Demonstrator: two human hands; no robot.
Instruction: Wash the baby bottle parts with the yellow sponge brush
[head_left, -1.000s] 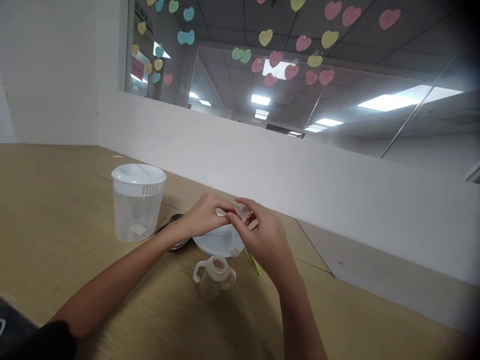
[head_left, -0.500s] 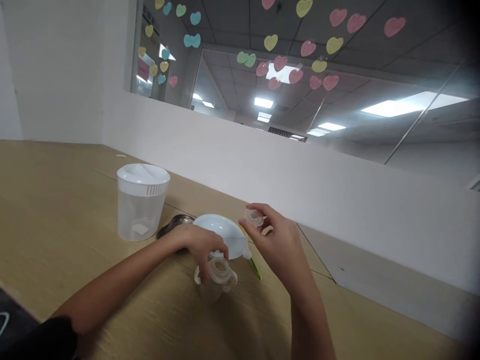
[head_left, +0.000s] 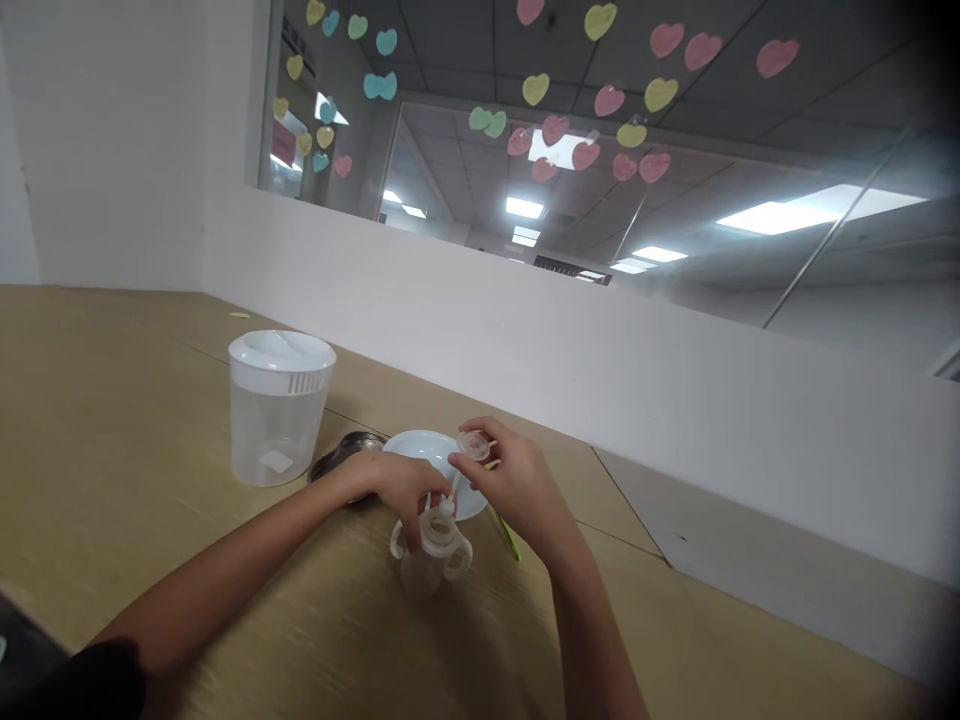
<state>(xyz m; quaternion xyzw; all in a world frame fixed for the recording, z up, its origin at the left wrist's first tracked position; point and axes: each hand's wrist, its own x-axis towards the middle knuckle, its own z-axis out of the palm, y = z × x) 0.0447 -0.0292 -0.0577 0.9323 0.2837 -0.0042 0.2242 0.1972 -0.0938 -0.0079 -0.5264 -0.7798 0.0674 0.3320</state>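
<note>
A translucent two-handled baby bottle [head_left: 424, 576] stands uncapped on the table, its round mouth facing up. From above, my left hand [head_left: 409, 488] is closed around the bottle's neck; part of the rim is hidden by its fingers. Between thumb and fingers, my right hand [head_left: 519, 484] pinches a clear round straw top [head_left: 473, 446]. A thin straw [head_left: 454, 486] hangs from this top, with its whitish lower tip right at the bottle's mouth. Just behind the bottle lies a pale blue-white bowl [head_left: 420, 444], partly covered by both hands.
A lidded clear plastic container [head_left: 279, 425] stands at the left. Beside it, a metal kidney-shaped tray [head_left: 330, 460] lies partly behind my left forearm. A green stick-like item [head_left: 510, 538] is right of the bottle. A white wall [head_left: 465, 310] runs along the table's back.
My right hand has moved left and closer to the bottle with the straw top. The straw now shows, its tip at the bottle's mouth. My left hand stays on the bottle.
</note>
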